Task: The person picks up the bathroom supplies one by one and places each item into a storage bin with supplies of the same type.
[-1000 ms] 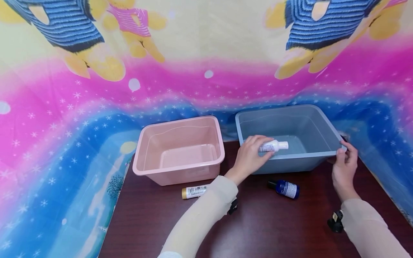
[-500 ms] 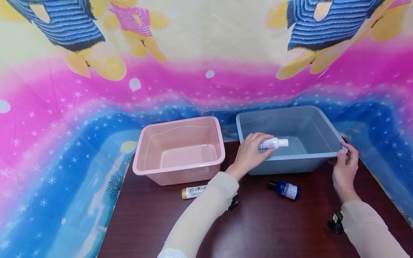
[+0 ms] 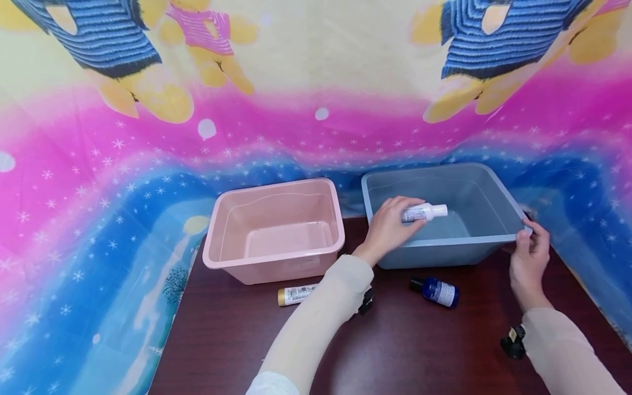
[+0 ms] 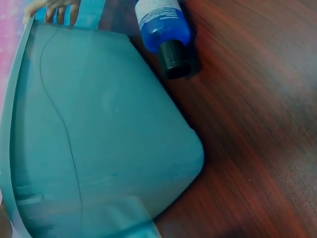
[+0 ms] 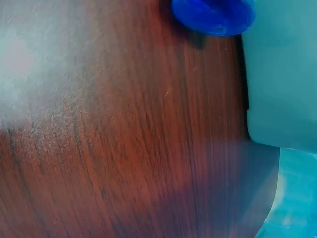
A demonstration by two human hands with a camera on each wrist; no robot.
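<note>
My left hand (image 3: 392, 226) holds a small white bottle (image 3: 423, 213) on its side, over the near left part of the grey-blue bin (image 3: 439, 253). The bottle's white cap points right. At the bin's near right corner my right hand (image 3: 529, 266) grips the rim between thumb and fingers; those fingers (image 4: 60, 12) also show at the top of the left wrist view. A blue bottle (image 3: 441, 291) with a black cap lies on the table in front of this bin. Beneath my left forearm lies a white tube (image 3: 296, 294) with a gold cap, partly hidden by the sleeve.
A pink bin (image 3: 278, 265) stands left of the grey-blue one, with a narrow gap between them. Both rest on a dark reddish wooden table (image 3: 395, 351). A printed cloth (image 3: 296, 131) hangs close behind the bins and along both sides.
My left hand has moved slightly up and to the right with the white bottle, farther over the grey-blue bin. The right hand keeps its grip on the rim.
</note>
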